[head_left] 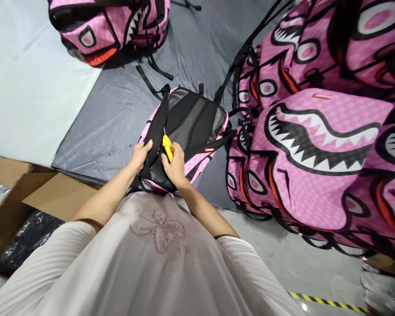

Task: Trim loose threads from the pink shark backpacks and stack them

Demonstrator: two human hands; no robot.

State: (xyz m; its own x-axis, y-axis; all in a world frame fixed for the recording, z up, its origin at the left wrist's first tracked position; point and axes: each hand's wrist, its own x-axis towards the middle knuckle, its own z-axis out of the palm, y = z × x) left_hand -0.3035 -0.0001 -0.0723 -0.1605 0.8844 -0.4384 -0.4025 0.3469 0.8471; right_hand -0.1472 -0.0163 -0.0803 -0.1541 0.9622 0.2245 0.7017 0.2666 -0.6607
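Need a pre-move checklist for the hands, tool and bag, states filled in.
1. Yellow-handled tool held in right hand: ok.
2. Left hand on the near shoulder strap: ok, thumb on top; the rest of the grip is partly hidden.
3. Backpack lying back panel up: ok.
4. Tool tip clear of strap fabric: cannot tell, the tip is thin and close to the strap edge.
5. Left hand apart from tool: ok, a gap shows.
6. Free room at right: not ok, stacked pink backpacks crowd close.
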